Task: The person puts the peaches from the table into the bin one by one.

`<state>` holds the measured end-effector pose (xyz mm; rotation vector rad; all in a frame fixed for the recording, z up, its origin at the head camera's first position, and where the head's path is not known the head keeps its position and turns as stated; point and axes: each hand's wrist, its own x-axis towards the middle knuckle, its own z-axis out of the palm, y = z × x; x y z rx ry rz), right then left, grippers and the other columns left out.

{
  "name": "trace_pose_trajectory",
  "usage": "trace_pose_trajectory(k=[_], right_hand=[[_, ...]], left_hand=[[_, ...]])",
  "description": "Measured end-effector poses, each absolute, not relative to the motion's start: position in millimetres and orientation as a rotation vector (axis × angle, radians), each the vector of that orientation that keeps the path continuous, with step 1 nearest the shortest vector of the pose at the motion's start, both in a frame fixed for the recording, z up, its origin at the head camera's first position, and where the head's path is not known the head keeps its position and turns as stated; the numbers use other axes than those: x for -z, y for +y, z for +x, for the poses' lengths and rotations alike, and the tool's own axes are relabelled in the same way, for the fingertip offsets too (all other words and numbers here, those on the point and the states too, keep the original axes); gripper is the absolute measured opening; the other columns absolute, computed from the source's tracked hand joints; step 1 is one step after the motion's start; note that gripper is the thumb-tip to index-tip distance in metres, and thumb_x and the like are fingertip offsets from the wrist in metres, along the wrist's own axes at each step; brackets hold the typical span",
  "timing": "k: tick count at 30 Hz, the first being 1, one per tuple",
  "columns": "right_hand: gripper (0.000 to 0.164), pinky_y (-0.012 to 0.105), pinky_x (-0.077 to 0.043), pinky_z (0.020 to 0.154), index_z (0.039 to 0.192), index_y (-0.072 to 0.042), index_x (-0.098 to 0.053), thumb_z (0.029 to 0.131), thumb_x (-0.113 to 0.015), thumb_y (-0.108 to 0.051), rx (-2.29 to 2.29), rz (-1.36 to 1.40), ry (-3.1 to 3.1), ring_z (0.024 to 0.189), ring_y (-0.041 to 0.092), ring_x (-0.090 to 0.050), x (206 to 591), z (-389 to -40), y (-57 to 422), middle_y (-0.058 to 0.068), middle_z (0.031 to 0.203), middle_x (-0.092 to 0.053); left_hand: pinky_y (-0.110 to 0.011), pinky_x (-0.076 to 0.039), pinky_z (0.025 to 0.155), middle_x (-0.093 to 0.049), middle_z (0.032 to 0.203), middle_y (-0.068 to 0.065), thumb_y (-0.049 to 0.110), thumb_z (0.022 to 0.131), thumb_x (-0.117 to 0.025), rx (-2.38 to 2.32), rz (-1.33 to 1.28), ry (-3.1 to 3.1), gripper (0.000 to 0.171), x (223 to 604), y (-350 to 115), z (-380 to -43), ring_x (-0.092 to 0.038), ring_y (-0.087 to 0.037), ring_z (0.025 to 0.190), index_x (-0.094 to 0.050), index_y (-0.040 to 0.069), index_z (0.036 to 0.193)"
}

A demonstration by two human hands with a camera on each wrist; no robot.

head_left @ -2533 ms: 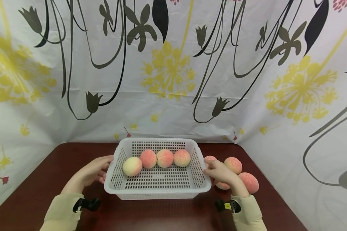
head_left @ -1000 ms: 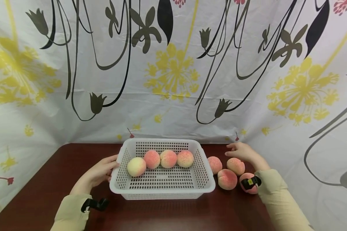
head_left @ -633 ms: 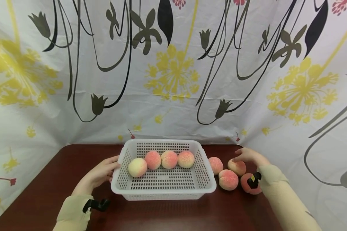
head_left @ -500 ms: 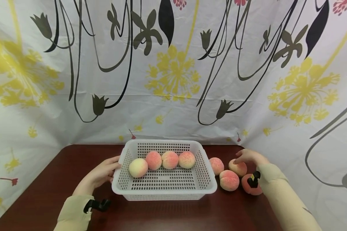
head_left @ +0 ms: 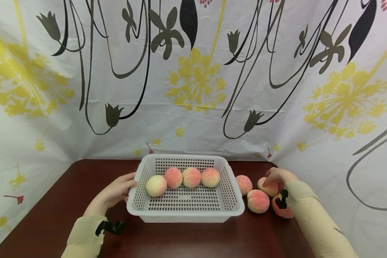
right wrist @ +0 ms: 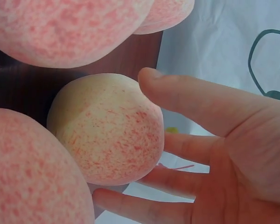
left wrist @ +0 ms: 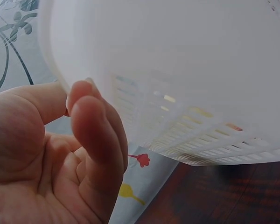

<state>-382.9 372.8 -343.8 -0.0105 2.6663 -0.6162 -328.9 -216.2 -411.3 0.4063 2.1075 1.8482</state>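
Observation:
A white plastic basket point(head_left: 185, 213) with slotted sides holds several peaches in a loose row, a pale yellow one point(head_left: 156, 185) leftmost. My left hand point(head_left: 118, 189) grips its left rim; in the left wrist view, the curled fingers point(left wrist: 95, 126) are at the basket's outer wall point(left wrist: 186, 42). To the right of the basket, my right hand point(head_left: 282, 175) holds a yellow-and-pink peach point(head_left: 268, 187) resting among others on the table. The right wrist view shows the thumb on one side of this peach point(right wrist: 109, 133) and the fingers round its far side.
Three other peaches lie close by: one beside the basket point(head_left: 244, 184), one in front point(head_left: 258, 201) and one under the right wrist point(head_left: 282, 209), partly hidden. The dark red table point(head_left: 180, 240) meets a flower-patterned white sheet point(head_left: 193, 132) behind and at the right.
My right hand has left the basket's right rim, swung out to the right, and come down onto the back right peach. The left hand stays at the left rim.

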Motion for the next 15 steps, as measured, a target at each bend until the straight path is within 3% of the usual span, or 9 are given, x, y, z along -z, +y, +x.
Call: trace_pose_trajectory(k=[15], right_hand=[[0.064, 0.055, -0.045, 0.091, 0.126, 0.02, -0.044, 0.078, -0.073, -0.011, 0.655, 0.076, 2.665, 0.115, 0.053, -0.045, 348.5, -385.6, 376.5, 0.038, 0.125, -0.045]], left_hand=[[-0.03, -0.051, 0.05, -0.063, 0.106, -0.028, 0.013, 0.1, -0.045, -1.853, 0.402, 2.106, 0.058, 412.1, -215.9, -327.6, -0.066, -0.025, 0.07, -0.022, -0.003, 0.151]])
